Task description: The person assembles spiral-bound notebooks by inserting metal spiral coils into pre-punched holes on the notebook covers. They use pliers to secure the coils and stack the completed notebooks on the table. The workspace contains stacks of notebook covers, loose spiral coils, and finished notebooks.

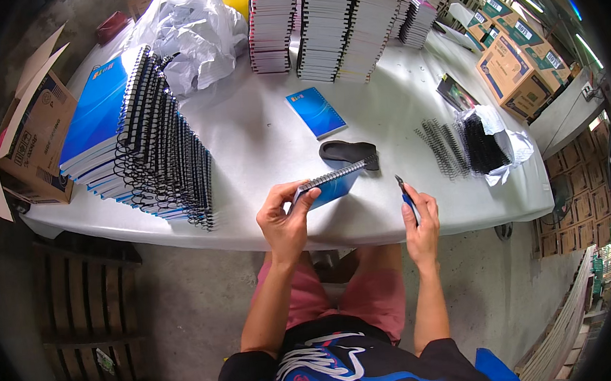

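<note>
My left hand grips a blue spiral-bound notebook at one end, tilted with its dark coil upward, over the table's near edge. The coil runs past the cover at the far end. In my right hand is a pair of pliers with blue-and-black handles, its tip pointing away from me and apart from the notebook. Just beyond the held notebook lies a black sole-shaped pad. Another blue notebook lies flat farther back.
A tall stack of blue notebooks with loose black coils stands at left, beside an open carton. Crumpled white plastic and bound-book stacks line the back. Loose coils and a bundle of black coils lie right.
</note>
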The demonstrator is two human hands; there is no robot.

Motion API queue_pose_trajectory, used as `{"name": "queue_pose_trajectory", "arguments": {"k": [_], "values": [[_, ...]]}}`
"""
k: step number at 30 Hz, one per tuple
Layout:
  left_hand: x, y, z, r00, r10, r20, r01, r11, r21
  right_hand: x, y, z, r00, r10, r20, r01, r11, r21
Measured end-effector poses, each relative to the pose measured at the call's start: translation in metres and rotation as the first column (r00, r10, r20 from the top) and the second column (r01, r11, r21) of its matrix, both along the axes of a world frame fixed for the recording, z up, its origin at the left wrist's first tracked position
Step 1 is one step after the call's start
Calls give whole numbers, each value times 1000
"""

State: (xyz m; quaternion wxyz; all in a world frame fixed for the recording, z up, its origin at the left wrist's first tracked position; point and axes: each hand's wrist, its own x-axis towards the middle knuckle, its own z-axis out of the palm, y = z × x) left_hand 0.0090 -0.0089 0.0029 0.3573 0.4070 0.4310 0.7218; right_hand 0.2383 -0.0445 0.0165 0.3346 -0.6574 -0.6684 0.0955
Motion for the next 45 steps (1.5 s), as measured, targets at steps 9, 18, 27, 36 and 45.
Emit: {"name": "queue_pose_trajectory", "arguments": {"k": [9,18,27,36,45], "values": [[-6,-10,11,889,209,-407,-113,962,247,-95,-10,61,946,315,71,-323,930,177],[-5,-14,12,819,298,-490,-139,932,333,-93,-17,60,791,355,-499,-478,867,-141],[-3,-11,11,914,314,-258,-263,941,213,-83,-15,37,856,342,-387,-388,921,-46],[0,-18,33,988,152,35,-156,970,187,-10,16,11,990,14,143,5,991,-133],[-42,-64,87,863,342,-373,-109,846,522,-89,37,64,-82,385,-919,-477,794,376]]}}
